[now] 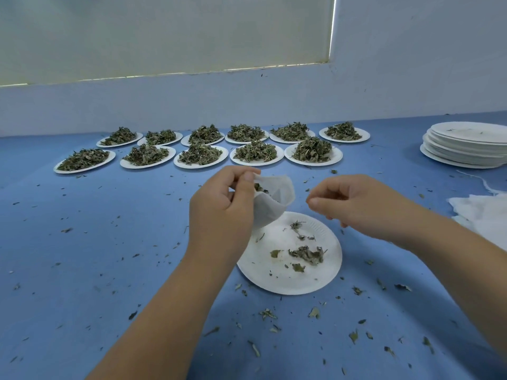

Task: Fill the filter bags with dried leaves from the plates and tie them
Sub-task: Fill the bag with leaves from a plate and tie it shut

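My left hand (222, 207) pinches the rim of a white filter bag (270, 204) and holds it with its mouth spread wide above a white paper plate (277, 281). Dried leaves show inside the bag. A few dried leaves (306, 253) lie on that plate. My right hand (359, 204) hovers just right of the bag with its fingertips drawn together; nothing can be made out between them. Farther back, several paper plates heaped with dried leaves (200, 154) stand in two rows.
A stack of used paper plates (466, 144) sits at the far right, with a pile of white filter bags (482, 212) below it. Leaf crumbs are scattered over the blue table cover (82, 242). A wall runs behind the rows.
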`<state>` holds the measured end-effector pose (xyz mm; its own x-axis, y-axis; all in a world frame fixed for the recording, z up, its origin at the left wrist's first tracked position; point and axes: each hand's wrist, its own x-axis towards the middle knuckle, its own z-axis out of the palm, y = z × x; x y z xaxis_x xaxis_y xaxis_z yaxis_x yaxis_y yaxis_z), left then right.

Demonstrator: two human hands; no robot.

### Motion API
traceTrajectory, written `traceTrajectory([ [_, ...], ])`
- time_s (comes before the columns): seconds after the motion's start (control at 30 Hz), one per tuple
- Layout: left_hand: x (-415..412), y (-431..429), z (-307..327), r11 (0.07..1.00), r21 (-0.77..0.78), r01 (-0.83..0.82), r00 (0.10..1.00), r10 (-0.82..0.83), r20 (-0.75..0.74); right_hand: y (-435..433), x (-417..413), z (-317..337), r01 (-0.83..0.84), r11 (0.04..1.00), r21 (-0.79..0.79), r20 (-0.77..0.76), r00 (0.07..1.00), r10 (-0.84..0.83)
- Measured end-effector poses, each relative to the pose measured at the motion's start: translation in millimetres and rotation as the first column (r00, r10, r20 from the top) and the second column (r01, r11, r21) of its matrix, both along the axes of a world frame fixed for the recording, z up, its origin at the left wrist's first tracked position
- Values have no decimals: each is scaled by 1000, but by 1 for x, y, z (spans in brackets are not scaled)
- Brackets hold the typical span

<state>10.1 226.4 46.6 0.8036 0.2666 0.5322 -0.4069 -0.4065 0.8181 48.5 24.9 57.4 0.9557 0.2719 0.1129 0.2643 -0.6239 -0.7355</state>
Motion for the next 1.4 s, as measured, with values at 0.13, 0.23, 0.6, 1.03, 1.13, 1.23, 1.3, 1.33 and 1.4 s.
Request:
traceTrajectory([
  [0.13, 0, 5, 3, 999, -34, -37, 997, 39, 59, 15, -3, -15, -54, 951, -304, 123, 988, 96],
  [0.23, 0, 9, 4, 996, -79, -51, 995, 57, 80, 22, -5, -25, -158, 871, -466, 106, 967, 232],
  [0.6, 3, 15, 4, 993, -89, -76, 995, 81, 58, 16, -13, -14, -219, 842, -493, 58, 957, 283],
  [1.03, 4, 15, 3, 995, -63, -78, 996, 81, 47, 30, -23, -23, -350, 730, -587, 122, 853, 508],
  [1.13, 4, 15, 3, 995, -63, -74, 996, 77, 42, 22, -21, -15, -349, 810, -471, 140, 877, 459],
  [1.23, 5, 15, 2, 996, -54, -67, 997, 69, 41, 17, -18, -9, -289, 855, -430, 177, 902, 394],
  [1.3, 5, 14, 2, 997, -48, -59, 997, 61, 41, 20, -19, -10, -292, 837, -462, 163, 900, 404],
  [1.33, 5, 13, 1, 998, -40, -58, 997, 59, 40, 23, -21, -12, -309, 820, -481, 147, 894, 423],
  [1.4, 5, 13, 1, 998, -28, -54, 998, 55, 35, 29, -25, -16, -349, 784, -514, 122, 874, 469],
])
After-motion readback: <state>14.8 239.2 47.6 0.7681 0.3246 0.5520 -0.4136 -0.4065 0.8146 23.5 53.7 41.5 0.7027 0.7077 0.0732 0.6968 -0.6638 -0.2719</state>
